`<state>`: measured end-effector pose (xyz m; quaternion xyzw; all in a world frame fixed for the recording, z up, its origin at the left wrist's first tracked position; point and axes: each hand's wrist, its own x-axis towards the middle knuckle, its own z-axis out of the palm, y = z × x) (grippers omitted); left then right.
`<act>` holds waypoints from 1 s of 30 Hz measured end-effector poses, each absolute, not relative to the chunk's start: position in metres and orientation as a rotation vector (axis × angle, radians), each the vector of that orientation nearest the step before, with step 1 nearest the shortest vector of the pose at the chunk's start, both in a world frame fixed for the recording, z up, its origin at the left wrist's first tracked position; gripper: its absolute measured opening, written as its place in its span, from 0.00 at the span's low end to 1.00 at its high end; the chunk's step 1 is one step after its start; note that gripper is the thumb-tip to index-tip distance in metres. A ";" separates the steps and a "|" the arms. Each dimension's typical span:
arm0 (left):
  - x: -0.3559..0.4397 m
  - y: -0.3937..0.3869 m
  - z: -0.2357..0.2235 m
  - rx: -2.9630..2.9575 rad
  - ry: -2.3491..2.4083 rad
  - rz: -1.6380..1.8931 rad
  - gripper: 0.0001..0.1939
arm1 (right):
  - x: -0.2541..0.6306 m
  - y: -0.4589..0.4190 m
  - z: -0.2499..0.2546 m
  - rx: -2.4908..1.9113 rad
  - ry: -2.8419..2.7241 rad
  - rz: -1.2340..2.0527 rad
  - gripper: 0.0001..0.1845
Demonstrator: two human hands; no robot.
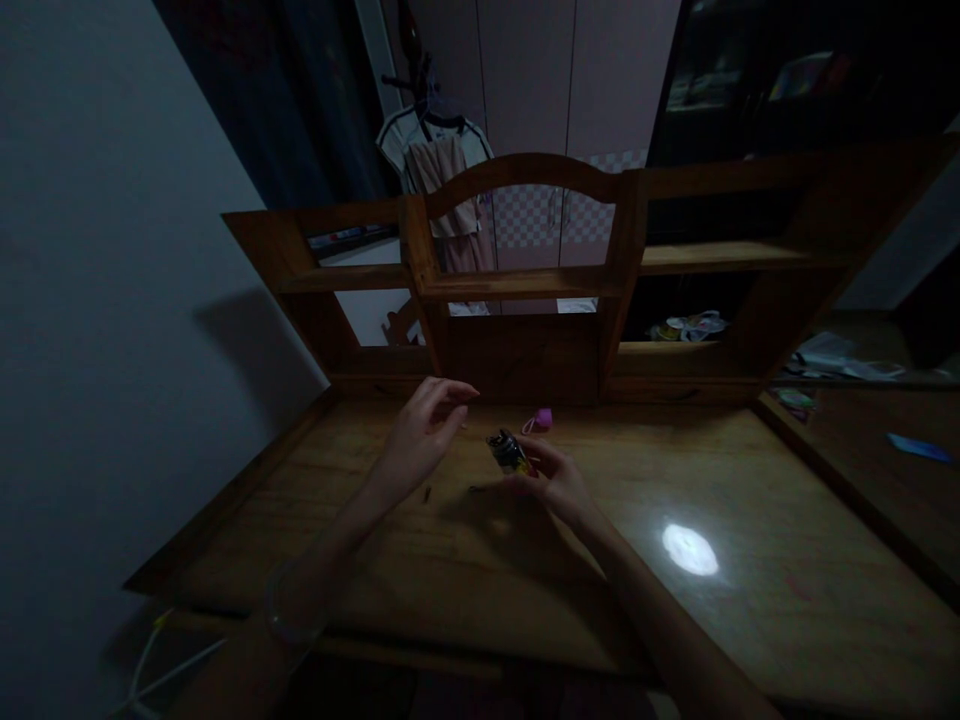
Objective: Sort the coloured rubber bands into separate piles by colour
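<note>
My right hand (555, 483) holds a small dark jar (510, 453) with a yellow and red label. The jar is tilted, its mouth end toward the left, with small dark bits showing there that I cannot make out. To its left, my left hand (429, 428) hovers over the desk, apart from the jar, fingers stretched out and thumb separate. A small thin brown piece (427, 494) lies on the desk below my left hand. Another small dark piece (475, 489) lies near the right fingers. Behind the jar rests a purple object (543, 419) with a pale loop.
The wooden desk (360, 560) has an open shelf unit (525, 288) along its back edge. A wall (112, 300) stands on the left. Light glares on the desk at right. On a surface further right lie a blue flat item (919, 447) and plastic bags (840, 358).
</note>
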<state>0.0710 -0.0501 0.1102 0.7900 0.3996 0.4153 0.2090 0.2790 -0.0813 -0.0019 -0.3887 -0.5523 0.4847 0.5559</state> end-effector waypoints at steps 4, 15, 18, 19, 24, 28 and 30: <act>0.034 -0.037 0.053 2.155 1.284 0.882 0.11 | 0.281 -0.080 -0.003 -0.923 -1.248 1.185 0.29; 0.052 -0.057 -0.024 2.395 1.403 0.454 0.10 | 0.283 -0.076 -0.010 -0.968 -1.229 1.127 0.29; 0.028 -0.057 -0.025 2.356 1.626 0.482 0.08 | 0.285 -0.075 -0.011 -0.980 -1.224 1.121 0.29; 0.018 -0.058 -0.026 2.324 1.724 0.498 0.08 | 0.285 -0.075 -0.011 -0.985 -1.223 1.123 0.30; -0.005 -0.066 -0.037 2.209 1.947 0.508 0.09 | 0.282 -0.077 -0.010 -0.995 -1.286 1.081 0.28; 0.005 -0.072 -0.045 2.216 1.900 0.530 0.05 | 0.282 -0.080 -0.009 -1.029 -1.379 0.940 0.27; 0.008 -0.074 -0.046 2.223 1.866 0.569 0.05 | 0.283 -0.080 -0.009 -1.049 -1.384 0.905 0.27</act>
